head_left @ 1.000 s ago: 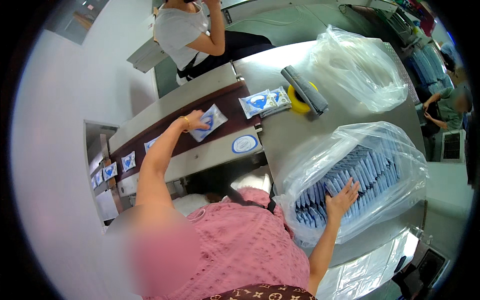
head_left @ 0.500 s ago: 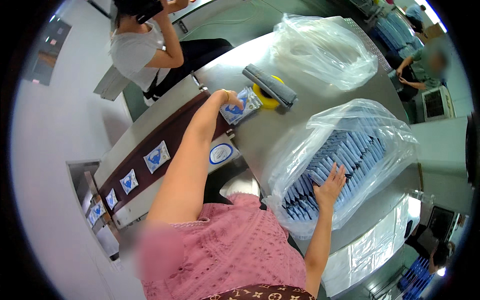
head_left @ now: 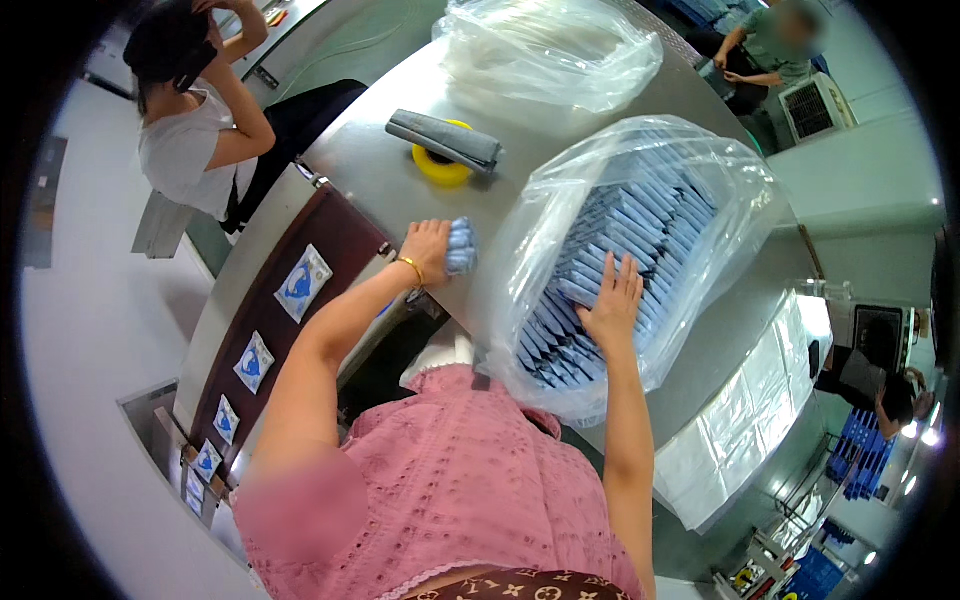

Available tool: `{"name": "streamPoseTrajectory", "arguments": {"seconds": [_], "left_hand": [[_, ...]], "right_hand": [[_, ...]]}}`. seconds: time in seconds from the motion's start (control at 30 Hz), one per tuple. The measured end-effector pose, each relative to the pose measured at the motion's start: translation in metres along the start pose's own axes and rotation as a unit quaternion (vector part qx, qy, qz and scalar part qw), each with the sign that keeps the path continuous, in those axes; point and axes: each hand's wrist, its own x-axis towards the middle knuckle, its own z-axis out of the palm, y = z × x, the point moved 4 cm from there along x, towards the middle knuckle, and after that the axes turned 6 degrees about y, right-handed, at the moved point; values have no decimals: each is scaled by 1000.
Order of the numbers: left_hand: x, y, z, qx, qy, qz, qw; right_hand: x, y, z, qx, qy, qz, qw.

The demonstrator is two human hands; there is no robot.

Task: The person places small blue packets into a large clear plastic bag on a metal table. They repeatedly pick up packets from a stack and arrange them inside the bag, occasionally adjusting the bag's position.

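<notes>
My left hand [head_left: 428,252], with a yellow bangle at the wrist, is closed round a small stack of blue-and-white packets [head_left: 461,246] above the metal table's near left edge. Their edges show beyond my fingers. My right hand [head_left: 612,308] lies with fingers stretched out on tightly packed rows of the same packets [head_left: 640,225]. These rows fill a large clear plastic bag [head_left: 535,215], its mouth spread open on the table. To the left, a brown conveyor belt [head_left: 262,305] carries several single packets [head_left: 303,284] with a blue print.
A grey roll [head_left: 443,138] lies across a yellow tape roll [head_left: 440,172] on the metal table [head_left: 365,150]. Another clear bag [head_left: 555,55] sits at the far side, flat plastic sheets [head_left: 745,415] at the right. A person [head_left: 195,150] sits at far left; others are farther right.
My left hand has lifted the stack of packets off the belt's end and brought it toward the bag. My right hand stays on the rows. The view has shifted right.
</notes>
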Motion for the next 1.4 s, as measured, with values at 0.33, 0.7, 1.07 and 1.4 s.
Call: {"name": "streamPoseTrajectory", "arguments": {"seconds": [0.33, 0.7, 1.07, 1.4], "left_hand": [[-4, 169, -145, -648, -34, 97, 755], [-18, 224, -22, -90, 33, 328, 940], [-76, 191, -77, -110, -330, 353, 869], [-113, 179, -38, -98, -51, 487, 867]], "right_hand": [[-28, 38, -36, 228, 154, 50, 960], [-63, 26, -57, 295, 167, 27, 940], [-59, -40, -20, 240, 47, -96, 965], [-55, -56, 1, -19, -8, -35, 999]]}}
